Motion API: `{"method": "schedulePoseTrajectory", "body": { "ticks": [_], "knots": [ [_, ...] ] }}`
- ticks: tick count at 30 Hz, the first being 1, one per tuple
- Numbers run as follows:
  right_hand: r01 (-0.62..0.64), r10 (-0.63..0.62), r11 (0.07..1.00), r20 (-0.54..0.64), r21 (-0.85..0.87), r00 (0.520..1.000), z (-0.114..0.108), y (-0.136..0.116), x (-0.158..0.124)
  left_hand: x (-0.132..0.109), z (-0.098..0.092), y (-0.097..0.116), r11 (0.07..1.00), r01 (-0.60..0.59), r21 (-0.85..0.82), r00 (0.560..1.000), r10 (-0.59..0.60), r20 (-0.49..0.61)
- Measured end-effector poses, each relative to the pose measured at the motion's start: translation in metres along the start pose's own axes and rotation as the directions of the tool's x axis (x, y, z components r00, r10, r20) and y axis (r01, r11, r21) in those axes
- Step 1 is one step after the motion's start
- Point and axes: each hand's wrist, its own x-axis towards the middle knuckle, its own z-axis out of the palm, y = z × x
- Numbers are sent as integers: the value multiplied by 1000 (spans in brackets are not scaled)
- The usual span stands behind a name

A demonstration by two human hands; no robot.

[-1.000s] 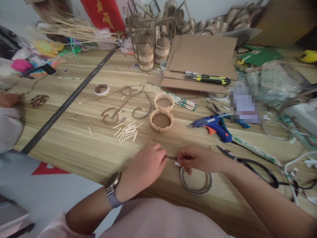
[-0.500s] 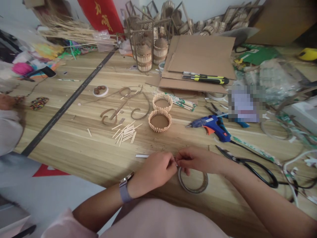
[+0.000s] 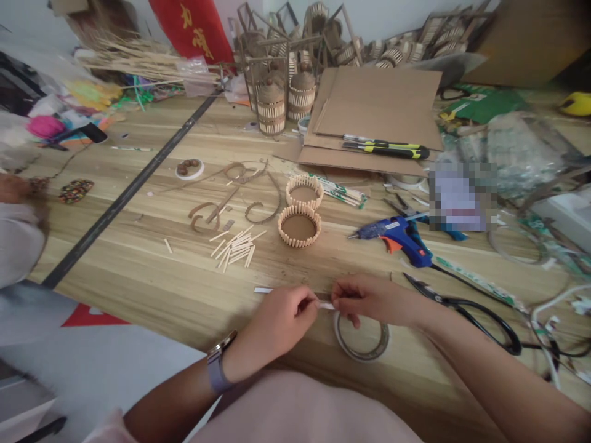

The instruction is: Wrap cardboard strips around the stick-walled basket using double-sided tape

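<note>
My left hand [image 3: 281, 320] and my right hand [image 3: 369, 298] meet at the near edge of the wooden table [image 3: 152, 271]. Both pinch the ends of a short white strip [image 3: 325, 305] that runs from a thin tape ring [image 3: 362, 344] lying flat under my right hand. A second white strip [image 3: 263, 290] lies on the table just left of my left hand. My left wrist wears a watch [image 3: 217, 369].
Two round stick-rimmed cardboard trays [image 3: 300, 226] and a pile of short sticks [image 3: 234, 245] lie ahead. A blue glue gun [image 3: 397, 234] and black scissors [image 3: 466, 304] sit to the right. Cardboard sheets [image 3: 378, 107] with a yellow-black knife [image 3: 392, 147] are further back. Another person's sleeve [image 3: 18, 240] is at left.
My hands drew together, then parted a little, showing the white strip between them. A loose white strip appeared on the table left of my left hand.
</note>
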Motion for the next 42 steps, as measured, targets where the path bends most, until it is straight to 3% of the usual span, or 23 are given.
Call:
{"method": "schedulePoseTrajectory", "body": {
  "ticks": [4, 7, 9, 12, 15, 21, 26, 34, 38, 42],
  "knots": [
    [-4, 4, 1000, -1, 26, 1000, 0, 0, 0, -9, -1, -10, 1000, -13, -20, 991, 11, -132],
    [-13, 13, 1000, 7, 22, 1000, 0, 0, 1, -12, 5, -22, 961, -172, 217, 948, 221, -230],
    [-21, 21, 1000, 6, 9, 1000, 0, 0, 1, -13, 11, -31, 837, -328, 437, 896, 422, -137],
    [-38, 37, 999, -14, -32, 999, -1, -2, 1, -12, 20, -42, 660, -437, 611, 840, 543, 14],
    [-73, 66, 992, -70, -103, 995, -2, -3, 4, -11, 24, -48, 611, -446, 654, 832, 553, 51],
    [-162, 128, 956, -149, -245, 981, -2, -9, 11, -14, 23, -47, 601, -448, 662, 814, 580, 25],
    [-218, 158, 914, -193, -343, 968, 2, -18, 15, -15, 27, -50, 588, -453, 670, 764, 643, -48],
    [-261, 149, 858, -270, -443, 951, 10, -24, 15, -20, 39, -62, 481, -412, 774, 709, 703, -60],
    [-283, 158, 839, -290, -465, 944, 12, -23, 15, -22, 39, -60, 477, -390, 788, 708, 702, -75],
    [-302, 166, 822, -304, -483, 938, 12, -23, 17, -25, 37, -60, 440, -399, 804, 747, 665, 7]
  ]
}}
